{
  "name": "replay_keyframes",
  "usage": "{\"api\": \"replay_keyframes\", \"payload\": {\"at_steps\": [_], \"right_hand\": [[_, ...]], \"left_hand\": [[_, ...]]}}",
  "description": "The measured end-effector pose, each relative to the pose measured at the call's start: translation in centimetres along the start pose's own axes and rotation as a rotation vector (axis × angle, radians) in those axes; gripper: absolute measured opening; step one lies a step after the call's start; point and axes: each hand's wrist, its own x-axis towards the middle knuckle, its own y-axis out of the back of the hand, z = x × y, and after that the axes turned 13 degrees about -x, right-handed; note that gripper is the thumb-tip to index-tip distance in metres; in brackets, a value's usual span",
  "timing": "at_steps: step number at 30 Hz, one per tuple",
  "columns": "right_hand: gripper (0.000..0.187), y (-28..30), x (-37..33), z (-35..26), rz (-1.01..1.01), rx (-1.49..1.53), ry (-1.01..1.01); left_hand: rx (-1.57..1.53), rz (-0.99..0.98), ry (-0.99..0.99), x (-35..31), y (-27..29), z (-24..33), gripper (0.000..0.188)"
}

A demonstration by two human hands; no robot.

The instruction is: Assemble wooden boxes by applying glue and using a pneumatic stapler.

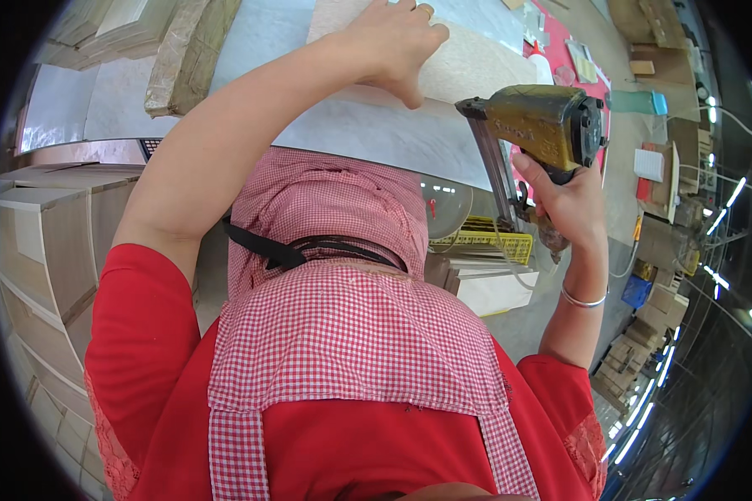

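Note:
My left hand (393, 42) lies flat on a pale wooden board (476, 71) at the top of the view, fingers spread and thumb hooked over its near edge. My right hand (570, 207) grips the handle of a worn yellow-brown pneumatic nail gun (543, 125). The gun's nose points left toward the board's near edge, a little right of my left thumb, and its long magazine (503, 179) hangs down. A red shirt and a red-and-white checked cloth (342, 334) fill the lower middle.
A grey-white work surface (376, 134) lies under the board. Wrapped bundles (188, 54) rest at the top left. Stacked pale wooden boxes (50, 242) stand at the left. A yellow crate (501, 242), small boxes and a teal bottle (639, 102) sit at the right.

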Motion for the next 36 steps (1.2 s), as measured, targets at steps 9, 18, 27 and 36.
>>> {"api": "replay_keyframes", "payload": {"at_steps": [9,18,27,36], "right_hand": [[0.026,-0.6,0.3,-1.6,-0.053,-0.063,-0.068],[0.025,-2.2,-0.9,-1.7,-0.017,0.118,-0.152],[0.023,-0.6,0.4,-3.2,-0.060,-0.134,-0.092],[0.023,-1.4,0.0,-6.5,-0.046,-0.091,-0.016]], "left_hand": [[-0.338,-0.321,0.084,2.0,0.8,-1.5,0.069],[-0.027,-0.081,0.104,0.1,-0.4,0.2,0.069],[-0.181,-0.027,-0.010,-1.0,-0.2,-2.2,0.082],[-0.222,-0.086,-0.086,-7.0,2.7,-9.4,0.093]]}}
